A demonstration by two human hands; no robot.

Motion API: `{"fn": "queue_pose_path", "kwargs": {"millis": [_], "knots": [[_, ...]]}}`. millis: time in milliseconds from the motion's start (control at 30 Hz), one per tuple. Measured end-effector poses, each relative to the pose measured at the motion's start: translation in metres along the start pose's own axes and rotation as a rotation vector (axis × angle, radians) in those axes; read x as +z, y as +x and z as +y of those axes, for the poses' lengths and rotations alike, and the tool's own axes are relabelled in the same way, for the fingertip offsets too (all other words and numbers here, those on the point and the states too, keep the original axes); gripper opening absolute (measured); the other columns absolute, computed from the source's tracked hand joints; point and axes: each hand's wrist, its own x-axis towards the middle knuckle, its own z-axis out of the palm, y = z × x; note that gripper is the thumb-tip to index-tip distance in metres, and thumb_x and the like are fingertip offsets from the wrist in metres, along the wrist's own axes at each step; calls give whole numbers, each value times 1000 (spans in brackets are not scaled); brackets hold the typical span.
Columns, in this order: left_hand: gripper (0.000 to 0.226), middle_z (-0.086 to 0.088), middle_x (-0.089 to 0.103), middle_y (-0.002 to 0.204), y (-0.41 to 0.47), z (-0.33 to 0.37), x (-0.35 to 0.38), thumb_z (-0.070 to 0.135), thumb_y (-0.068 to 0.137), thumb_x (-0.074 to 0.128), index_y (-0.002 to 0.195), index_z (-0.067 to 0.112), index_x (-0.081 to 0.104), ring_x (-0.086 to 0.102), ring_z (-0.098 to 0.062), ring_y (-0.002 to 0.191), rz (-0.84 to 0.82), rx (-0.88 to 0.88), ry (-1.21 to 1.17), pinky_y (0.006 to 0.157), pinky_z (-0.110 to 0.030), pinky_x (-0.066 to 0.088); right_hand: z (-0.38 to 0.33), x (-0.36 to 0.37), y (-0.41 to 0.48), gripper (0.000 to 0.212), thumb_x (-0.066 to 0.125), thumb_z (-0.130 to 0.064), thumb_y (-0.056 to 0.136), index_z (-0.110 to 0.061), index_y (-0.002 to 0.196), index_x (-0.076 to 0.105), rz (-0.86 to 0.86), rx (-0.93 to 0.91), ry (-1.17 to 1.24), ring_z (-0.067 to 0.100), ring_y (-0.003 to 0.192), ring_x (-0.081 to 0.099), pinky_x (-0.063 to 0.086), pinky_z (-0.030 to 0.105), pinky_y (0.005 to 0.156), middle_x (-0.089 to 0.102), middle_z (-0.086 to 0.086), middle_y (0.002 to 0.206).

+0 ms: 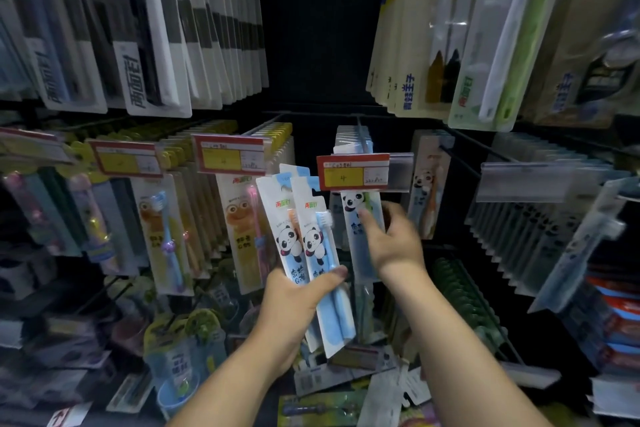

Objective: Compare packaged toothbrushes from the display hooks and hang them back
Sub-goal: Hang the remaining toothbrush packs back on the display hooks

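Note:
My left hand (294, 302) grips a small fan of panda-printed toothbrush packs (304, 232), white and blue, held upright in front of the display; the front one shows a blue brush. My right hand (394, 239) reaches to the hanging panda pack with a green brush (360, 218) on the hook just right of them, thumb on its front, fingers behind its right edge. That pack hangs from a hook (362, 135) under a red and yellow price tag (353, 172).
Frog-printed children's brush packs (239, 229) hang to the left, more panda packs (429, 184) to the right. Long adult brush packs (156, 28) fill the upper hooks on both sides. Loose packs and cups (176, 388) lie on the shelf below.

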Motion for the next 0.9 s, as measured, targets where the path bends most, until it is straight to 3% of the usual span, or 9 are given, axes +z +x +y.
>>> {"fn": "queue_pose_path", "kwargs": {"millis": [67, 100, 200, 267, 333, 467, 600, 733, 900], "knots": [[32, -9, 81, 98, 0, 1, 1, 11, 78, 87, 107, 9, 75, 78, -29, 94, 0, 8, -10, 90, -48, 61, -1, -5, -10, 50, 59, -54, 97, -30, 140, 49, 7, 8, -171, 25, 134, 50, 48, 45, 106, 46, 1, 146], [30, -7, 81, 98, -1, 3, 2, 9, 79, 87, 107, 10, 75, 78, -26, 93, -1, 15, -15, 87, -43, 62, -3, -9, -16, 47, 61, -51, 97, -30, 137, 52, -7, -19, -136, 21, 130, 53, 50, 42, 103, 48, -1, 144], [31, -5, 81, 100, -3, 4, 5, 5, 79, 85, 107, 12, 75, 78, -22, 93, -26, 36, -27, 81, -35, 61, -10, -21, -33, 15, 68, -32, 97, -31, 113, 69, -264, -90, 198, 8, 91, 67, 56, 26, 77, 71, -4, 109], [34, -4, 81, 102, -3, 4, 6, 1, 79, 84, 109, 14, 75, 78, -21, 95, -25, 55, -25, 82, -37, 61, -11, -26, -41, 13, 73, -23, 94, -29, 105, 73, -421, -132, 203, 4, 77, 67, 50, 15, 64, 75, -2, 95], [37, 1, 81, 102, -3, 2, 8, -4, 80, 82, 109, 18, 74, 78, -18, 96, -10, 77, 4, 84, -37, 61, -7, -26, -44, 16, 76, -15, 90, -20, 105, 76, -451, -138, 177, 1, 73, 67, 46, 11, 59, 78, 4, 94], [31, 1, 82, 94, -3, 1, 13, 1, 75, 88, 98, 18, 76, 78, -18, 90, -7, 50, 26, 82, -37, 61, 0, -28, -43, 14, 72, -5, 92, -15, 101, 74, -336, -102, 261, 8, 79, 71, 54, 17, 65, 78, 5, 95], [18, -3, 80, 80, -2, -6, 13, 1, 85, 80, 74, 16, 80, 76, -25, 81, 55, 10, 55, 76, -40, 62, 1, -31, -34, 19, 65, -14, 100, -33, 98, 66, -165, -125, 205, 1, 76, 70, 54, 18, 63, 75, -11, 93], [15, -6, 80, 89, -4, -7, 8, 0, 95, 67, 91, 7, 79, 75, -30, 81, 57, -23, 59, 71, -42, 63, 1, -22, -29, 19, 64, -17, 101, -35, 108, 66, -189, -131, 242, 9, 84, 73, 61, 32, 75, 75, -8, 101], [9, -11, 80, 90, -8, -2, 5, 0, 91, 73, 97, 6, 75, 78, -31, 81, 51, 4, 11, 78, -46, 64, 1, -12, -19, 15, 63, -22, 102, -29, 115, 64, -18, -115, 306, 4, 80, 70, 51, 13, 64, 73, -10, 99]]}}
